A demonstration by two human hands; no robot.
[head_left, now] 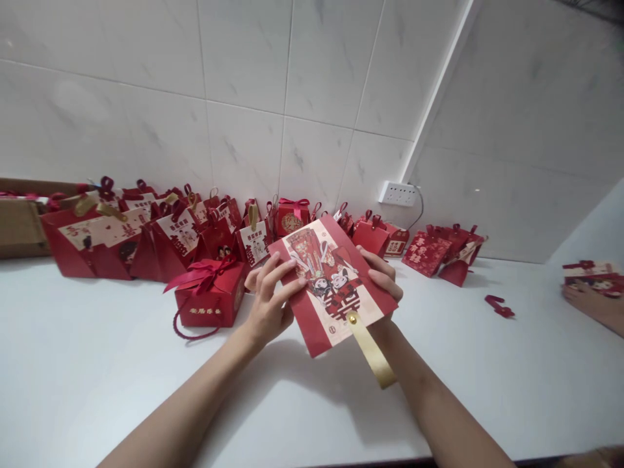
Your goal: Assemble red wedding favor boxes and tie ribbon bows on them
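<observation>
**Flat red gift box held above the bench**

I hold a flat, unfolded red gift box (331, 286) in both hands, raised above the white bench (97, 364) and tilted so its printed face points at me. The face carries a cream panel with two cartoon figures in red wedding dress and a red double-happiness character below them. A gold stud sits near the lower edge, and a gold ribbon (373, 351) hangs down from it across my right forearm.

My left hand (268, 305) grips the left edge, fingers spread over the front. My right hand (383, 276) is closed on the right edge, fingers curled over the front, the rest hidden behind the card.

Just left of my left hand stands a finished red box with a bow (209, 292) and a cord loop. A row of assembled red boxes (146, 234) lines the tiled wall (244, 84) behind. Flat red pieces (441, 253) lie below the wall socket (398, 193). A small red scrap (500, 305) lies further right, near another person's hand (592, 305) resting on a flat box.
</observation>
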